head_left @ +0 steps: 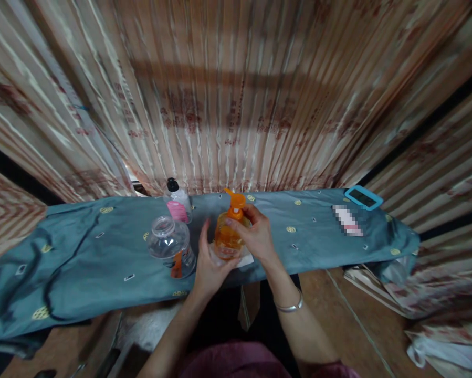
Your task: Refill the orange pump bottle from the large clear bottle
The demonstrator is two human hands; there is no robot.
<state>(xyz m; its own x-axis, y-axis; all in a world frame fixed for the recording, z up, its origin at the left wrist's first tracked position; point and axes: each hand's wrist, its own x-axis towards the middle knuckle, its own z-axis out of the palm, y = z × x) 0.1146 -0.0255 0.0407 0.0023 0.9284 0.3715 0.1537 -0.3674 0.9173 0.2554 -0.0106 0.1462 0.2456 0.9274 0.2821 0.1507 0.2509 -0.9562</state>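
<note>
The right hand (pixel 255 231) grips the orange pump bottle (pixel 228 242) near its neck, thumb across the front. The left hand (pixel 212 268) is spread wide around the lower left side; contact is unclear. Between both hands, near the surface's (pixel 318 241) front edge, the bottle has its long axis roughly upright, nozzle pointing left and toward the back edge. White paper (pixel 247 259) shows beside its base. Leftward stands a clear jar (pixel 163 245).
</note>
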